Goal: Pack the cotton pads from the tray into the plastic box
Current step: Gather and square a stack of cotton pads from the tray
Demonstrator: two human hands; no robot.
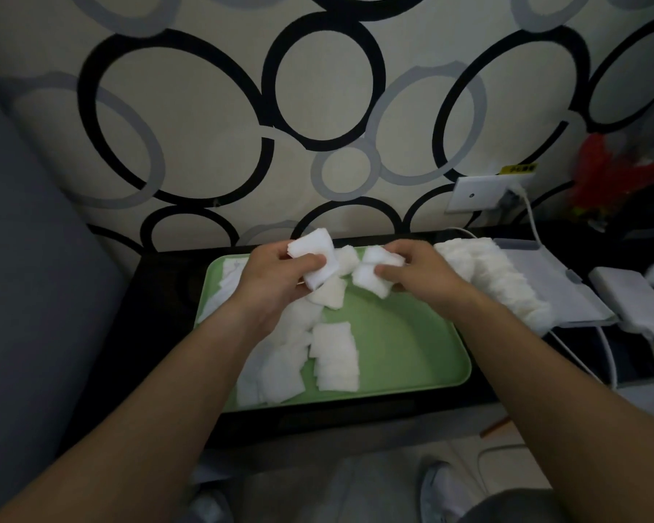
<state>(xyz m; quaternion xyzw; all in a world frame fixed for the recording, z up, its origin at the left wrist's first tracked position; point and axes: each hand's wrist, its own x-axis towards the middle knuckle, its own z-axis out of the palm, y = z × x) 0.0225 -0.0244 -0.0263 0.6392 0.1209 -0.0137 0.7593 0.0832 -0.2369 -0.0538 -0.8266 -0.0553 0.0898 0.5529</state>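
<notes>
Here my left hand grips a stack of cotton pads above the green tray, while my right hand pinches a few more.

Your tray sits on the table, cotton pads across its left half. The plastic box lies just right of it.

Left hand and right hand each gripping cotton pads over green tray.
</notes>
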